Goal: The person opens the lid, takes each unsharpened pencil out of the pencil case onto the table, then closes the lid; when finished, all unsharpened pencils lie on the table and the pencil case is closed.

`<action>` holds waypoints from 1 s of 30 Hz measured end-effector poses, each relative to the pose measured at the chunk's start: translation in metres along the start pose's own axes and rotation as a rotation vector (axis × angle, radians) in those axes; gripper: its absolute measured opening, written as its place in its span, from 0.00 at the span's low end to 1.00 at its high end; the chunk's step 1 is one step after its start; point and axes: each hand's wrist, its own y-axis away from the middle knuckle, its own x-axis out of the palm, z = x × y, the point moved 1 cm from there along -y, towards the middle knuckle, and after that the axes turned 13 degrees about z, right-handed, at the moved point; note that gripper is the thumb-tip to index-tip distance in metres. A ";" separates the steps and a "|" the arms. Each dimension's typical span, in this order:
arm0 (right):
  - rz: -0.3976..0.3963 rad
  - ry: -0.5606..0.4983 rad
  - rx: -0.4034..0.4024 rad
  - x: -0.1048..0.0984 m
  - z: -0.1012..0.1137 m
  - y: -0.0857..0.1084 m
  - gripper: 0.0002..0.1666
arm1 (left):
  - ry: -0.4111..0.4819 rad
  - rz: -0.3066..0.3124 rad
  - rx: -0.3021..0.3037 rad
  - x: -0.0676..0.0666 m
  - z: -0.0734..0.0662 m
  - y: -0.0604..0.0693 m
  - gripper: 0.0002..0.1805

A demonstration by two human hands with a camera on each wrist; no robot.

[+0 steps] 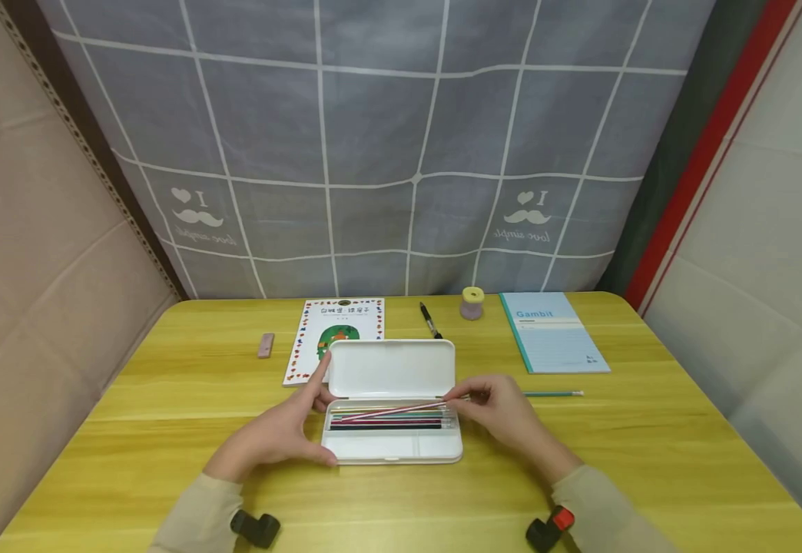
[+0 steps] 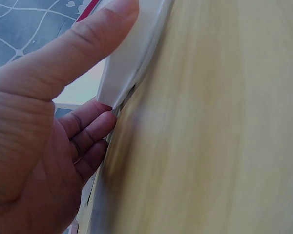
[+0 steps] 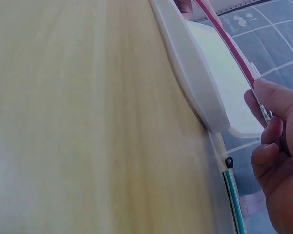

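A white pencil case (image 1: 392,369) lies with its lid raised, several pencils (image 1: 387,422) lying side by side in its upper compartment. My left hand (image 1: 280,434) is spread at the case's left side, thumb at the front corner and fingers by the hinge; the left wrist view shows its fingertips at the case (image 2: 132,53). My right hand (image 1: 501,411) pinches a red-and-white striped pencil (image 1: 408,410) near its right end, slanted over the other pencils. In the right wrist view, thumb and fingers of my right hand (image 3: 281,141) hold that pencil (image 3: 234,51) near its metal end.
Behind the case are a white booklet (image 1: 304,338), a black pen (image 1: 430,319) and a yellow-topped spool (image 1: 472,303). A blue notebook (image 1: 556,334) lies at the back right, a pink eraser (image 1: 266,345) at the left. A green pencil (image 1: 553,394) lies right of my right hand.
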 end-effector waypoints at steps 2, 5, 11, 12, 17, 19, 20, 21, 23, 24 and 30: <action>-0.015 -0.021 0.001 -0.004 -0.002 0.003 0.03 | 0.002 -0.001 0.000 0.000 0.000 0.000 0.85; -0.047 -0.029 0.021 -0.011 -0.006 0.008 0.03 | 0.001 0.001 0.000 0.000 0.001 0.000 0.85; -0.120 0.027 0.098 -0.032 -0.016 0.023 0.04 | -0.003 0.002 0.003 0.000 0.002 0.000 0.84; -0.132 0.044 0.105 -0.035 -0.018 0.026 0.04 | -0.004 0.002 0.003 0.000 0.002 0.000 0.84; -0.183 0.118 0.126 -0.051 -0.029 0.041 0.04 | -0.002 0.003 0.006 0.000 0.002 0.000 0.85; -0.193 0.143 0.141 -0.057 -0.033 0.046 0.05 | -0.002 0.002 0.007 0.000 0.002 0.000 0.85; -0.197 0.152 0.148 -0.060 -0.035 0.049 0.05 | -0.002 0.002 0.008 0.000 0.002 0.000 0.85; -0.199 0.159 0.155 -0.063 -0.037 0.052 0.05 | -0.002 0.001 0.008 0.000 0.002 0.000 0.85; -0.203 0.177 0.175 -0.069 -0.041 0.057 0.05 | -0.001 0.001 0.010 0.000 0.002 0.000 0.85; -0.207 0.184 0.185 -0.072 -0.042 0.060 0.05 | -0.001 0.001 0.011 0.001 0.002 0.000 0.84; -0.237 0.236 0.242 -0.089 -0.052 0.078 0.04 | -0.001 0.001 0.020 0.001 0.002 0.000 0.84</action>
